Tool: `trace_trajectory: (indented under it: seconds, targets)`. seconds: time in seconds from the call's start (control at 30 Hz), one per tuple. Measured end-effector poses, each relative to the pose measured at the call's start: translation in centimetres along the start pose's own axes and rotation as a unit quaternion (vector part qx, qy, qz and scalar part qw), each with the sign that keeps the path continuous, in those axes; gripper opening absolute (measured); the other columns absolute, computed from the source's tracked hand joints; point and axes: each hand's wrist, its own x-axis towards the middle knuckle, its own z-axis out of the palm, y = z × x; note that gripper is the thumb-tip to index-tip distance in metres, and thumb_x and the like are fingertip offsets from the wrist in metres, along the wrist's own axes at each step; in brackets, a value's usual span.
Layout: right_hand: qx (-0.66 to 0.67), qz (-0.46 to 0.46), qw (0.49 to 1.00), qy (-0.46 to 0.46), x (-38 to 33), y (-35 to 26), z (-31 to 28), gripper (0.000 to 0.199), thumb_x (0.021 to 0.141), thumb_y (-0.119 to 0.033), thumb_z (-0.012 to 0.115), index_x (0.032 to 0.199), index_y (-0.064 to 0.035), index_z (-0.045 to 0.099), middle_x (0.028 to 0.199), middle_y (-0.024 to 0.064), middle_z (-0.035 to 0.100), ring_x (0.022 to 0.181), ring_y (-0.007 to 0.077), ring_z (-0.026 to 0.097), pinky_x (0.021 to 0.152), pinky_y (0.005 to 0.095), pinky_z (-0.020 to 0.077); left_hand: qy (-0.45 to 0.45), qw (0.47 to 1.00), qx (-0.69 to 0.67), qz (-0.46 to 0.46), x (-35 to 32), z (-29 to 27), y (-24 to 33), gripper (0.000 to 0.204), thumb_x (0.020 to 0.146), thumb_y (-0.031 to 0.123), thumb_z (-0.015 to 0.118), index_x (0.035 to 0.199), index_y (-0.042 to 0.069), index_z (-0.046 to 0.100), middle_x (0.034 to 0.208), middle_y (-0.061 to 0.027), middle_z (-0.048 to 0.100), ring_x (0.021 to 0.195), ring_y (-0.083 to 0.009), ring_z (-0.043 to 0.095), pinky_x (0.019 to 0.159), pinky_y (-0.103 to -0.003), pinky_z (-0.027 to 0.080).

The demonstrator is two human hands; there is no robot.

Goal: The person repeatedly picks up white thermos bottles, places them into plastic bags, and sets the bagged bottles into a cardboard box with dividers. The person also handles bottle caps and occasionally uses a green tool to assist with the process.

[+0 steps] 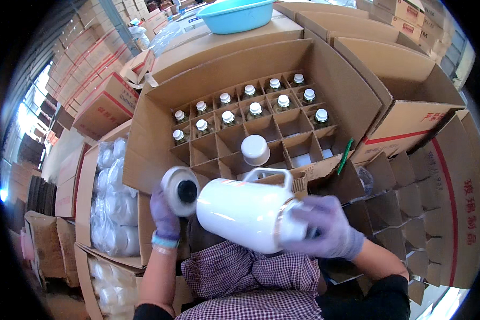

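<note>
Right grip (325, 229) is clasping a tilted white vacuum jug (237, 213) by its banded end, lower centre; left grip (166, 216) is holding a round, black-centred white piece (172, 184).

Beyond the open carton's (234, 69) far-left corner, stacked cartons (90, 58) flank a grey post (117, 24). Bright openings (24, 114) glare left of pale floor (58, 154).

White jug (240, 214), checked apron (240, 308), blue basin (237, 19)
</note>
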Motion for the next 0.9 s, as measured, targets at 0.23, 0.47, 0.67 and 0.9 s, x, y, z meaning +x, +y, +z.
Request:
trace_trajectory:
  seconds: [0.23, 0.47, 0.67, 0.9]
  targets:
    - [0.131, 0.279, 0.929, 0.205, -9.7, 2.1, -2.1, 0.064, 0.069, -0.009, 0.073, 0.127, -0.0122, 0.047, 0.135, 0.0220, 0.046, 0.121, 0.0350, 0.050, 0.105, 0.0464, 0.0418, -0.149, 0.701, 0.675, 0.176, 7.9, 4.2, -8.0, 0.055, 0.084, 0.052, 0.072, 0.119, 0.011, 0.064, 0.112, -0.0169, 0.062, 0.110, -0.0362, 0.061, 0.092, -0.046, 0.049]
    - [0.243, 0.444, 0.748, 0.428, -17.8, 1.0, -2.0, 0.077, 0.064, -0.017, 0.085, 0.130, -0.0108, 0.044, 0.134, 0.0179, 0.052, 0.124, 0.0298, 0.051, 0.109, 0.0449, 0.0395, -0.185, 0.738, 0.556, 0.335, 13.2, 21.3, -2.5, 0.044, 0.083, 0.038, 0.078, 0.108, 0.005, 0.065, 0.102, -0.0176, 0.062, 0.093, -0.0364, 0.064, 0.078, -0.046, 0.053]
    - [0.315, 0.502, 0.626, 0.506, -17.6, 0.6, -1.2, 0.090, 0.059, -0.020, 0.093, 0.133, -0.0089, 0.042, 0.138, 0.0118, 0.052, 0.128, 0.0266, 0.050, 0.113, 0.0436, 0.0364, -0.343, 0.711, 0.532, 0.307, 16.4, 41.0, -8.4, 0.066, 0.081, 0.045, 0.076, 0.130, 0.005, 0.057, 0.119, -0.0231, 0.061, 0.106, -0.0410, 0.064, 0.090, -0.049, 0.052]
    - [0.247, 0.529, 0.637, 0.504, -20.7, -0.4, -3.1, 0.090, 0.057, -0.015, 0.090, 0.132, -0.0077, 0.042, 0.136, 0.0132, 0.054, 0.128, 0.0284, 0.051, 0.113, 0.0447, 0.0371, -0.344, 0.712, 0.550, 0.269, 17.4, 45.3, -10.3, 0.070, 0.076, 0.046, 0.081, 0.128, 0.007, 0.057, 0.117, -0.0204, 0.064, 0.106, -0.0383, 0.065, 0.090, -0.048, 0.053]
